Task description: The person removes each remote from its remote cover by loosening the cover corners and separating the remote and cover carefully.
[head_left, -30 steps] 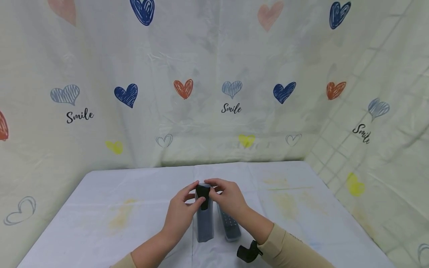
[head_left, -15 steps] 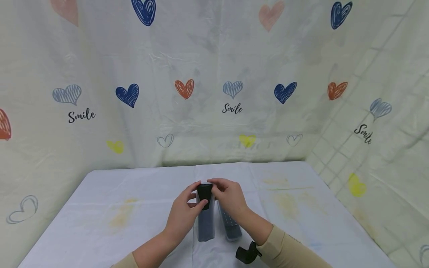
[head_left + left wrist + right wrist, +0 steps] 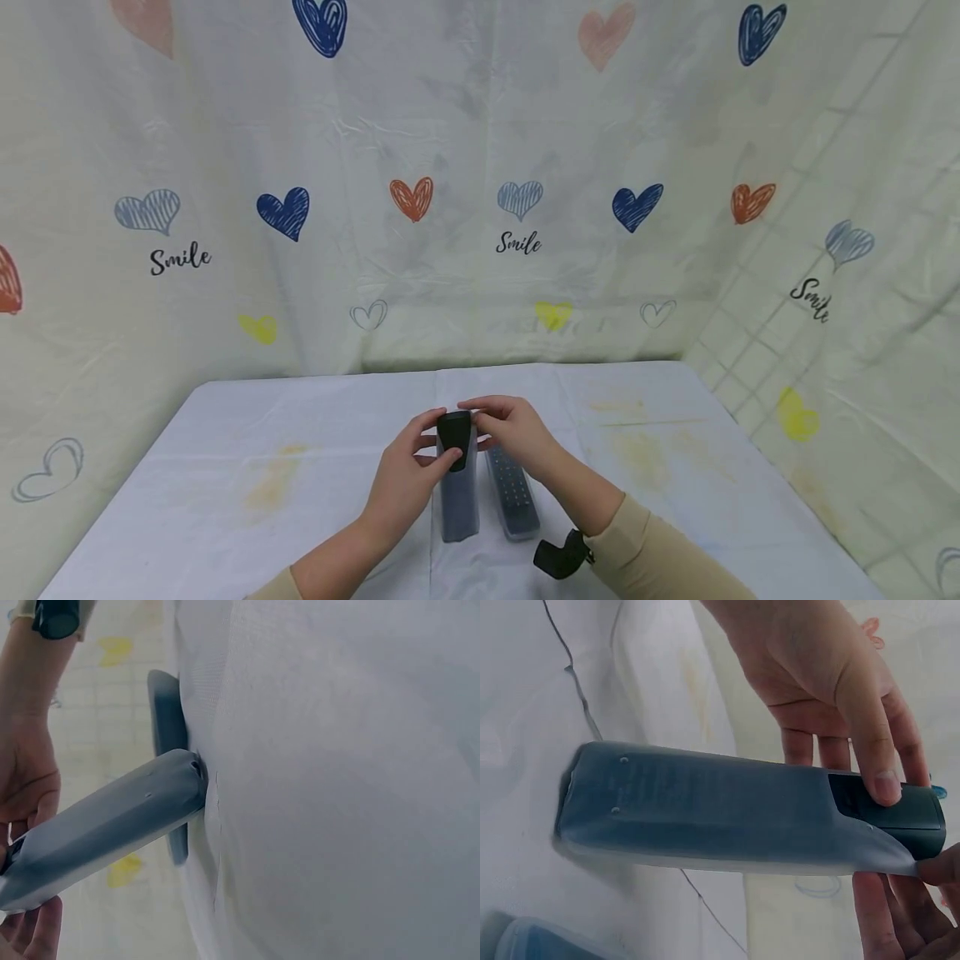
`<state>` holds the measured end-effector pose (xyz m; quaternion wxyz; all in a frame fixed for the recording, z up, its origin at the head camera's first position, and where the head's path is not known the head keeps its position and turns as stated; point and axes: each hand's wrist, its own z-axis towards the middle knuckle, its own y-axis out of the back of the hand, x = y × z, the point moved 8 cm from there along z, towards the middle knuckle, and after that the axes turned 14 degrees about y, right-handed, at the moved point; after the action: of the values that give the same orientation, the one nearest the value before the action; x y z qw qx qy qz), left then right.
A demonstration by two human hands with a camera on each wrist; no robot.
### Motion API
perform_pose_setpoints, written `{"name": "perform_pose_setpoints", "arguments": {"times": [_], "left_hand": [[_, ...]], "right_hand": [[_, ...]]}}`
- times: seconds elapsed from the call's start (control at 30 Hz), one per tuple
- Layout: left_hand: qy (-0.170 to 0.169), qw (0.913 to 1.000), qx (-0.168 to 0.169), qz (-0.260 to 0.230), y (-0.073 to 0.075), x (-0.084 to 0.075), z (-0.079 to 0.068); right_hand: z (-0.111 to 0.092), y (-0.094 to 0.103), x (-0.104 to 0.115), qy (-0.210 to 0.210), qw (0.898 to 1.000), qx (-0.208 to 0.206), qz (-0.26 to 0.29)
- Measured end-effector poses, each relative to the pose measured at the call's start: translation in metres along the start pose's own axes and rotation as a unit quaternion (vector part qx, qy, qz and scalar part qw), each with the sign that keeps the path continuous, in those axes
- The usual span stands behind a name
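A remote control (image 3: 453,433) with a black exposed end sits in a translucent bluish sleeve cover (image 3: 460,508); its lower end meets the table and it stands tilted, as the left wrist view shows. My left hand (image 3: 401,479) grips the upper end, thumb on the black part. At the cover's open edge, my right hand (image 3: 521,437) pinches a corner of the cover (image 3: 705,810) between thumb and fingers. A second covered remote control (image 3: 513,500), with rows of buttons, lies on the table to the right. The remote's front is hidden in the head view.
A white cloth with yellowish stains covers the table (image 3: 300,475). Behind it hangs a pale curtain (image 3: 450,275) printed with hearts and "Smile". A black wrist camera (image 3: 562,554) is strapped at the right sleeve.
The right fingers have shifted slightly on the cover's upper edge, and the right forearm has moved a little to the right. My left hand still grips the remote control in nearly the same place.
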<state>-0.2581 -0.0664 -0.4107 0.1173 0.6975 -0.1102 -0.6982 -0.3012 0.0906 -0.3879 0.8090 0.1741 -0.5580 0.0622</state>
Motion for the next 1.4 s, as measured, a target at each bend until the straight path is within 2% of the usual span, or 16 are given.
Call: {"name": "perform_pose_setpoints", "arguments": {"times": [0.2, 0.33, 0.47, 0.6, 0.7, 0.97, 1.27, 1.4], "left_hand": [[0.003, 1.0, 0.006, 0.002, 0.0, 0.0, -0.001], [-0.001, 1.0, 0.008, -0.001, 0.002, 0.003, 0.0], [-0.001, 0.9993, 0.036, -0.008, 0.002, 0.008, 0.001], [0.013, 0.9977, 0.065, -0.012, 0.0, 0.015, 0.001], [0.028, 0.9969, 0.071, -0.022, 0.001, 0.02, 0.002], [0.052, 0.9966, 0.061, -0.019, 0.007, 0.03, 0.0], [0.047, 0.9986, 0.007, 0.023, 0.015, 0.024, -0.007], [0.057, 0.9983, -0.002, 0.007, 0.017, 0.024, -0.01]], "right_hand": [[-0.003, -0.002, -0.011, -0.029, 0.999, 0.015, 0.031], [-0.007, -0.001, -0.014, -0.014, 0.999, 0.018, 0.027], [-0.011, 0.0, -0.018, 0.005, 0.999, 0.025, 0.026], [-0.017, 0.001, -0.019, 0.019, 0.999, 0.038, 0.023], [-0.021, 0.001, -0.021, 0.02, 0.999, 0.042, 0.021], [-0.028, 0.002, -0.024, 0.018, 0.999, 0.026, 0.0], [-0.034, -0.002, -0.029, 0.013, 1.0, 0.015, 0.008], [-0.036, -0.003, -0.031, 0.016, 1.0, 0.007, 0.003]]}}
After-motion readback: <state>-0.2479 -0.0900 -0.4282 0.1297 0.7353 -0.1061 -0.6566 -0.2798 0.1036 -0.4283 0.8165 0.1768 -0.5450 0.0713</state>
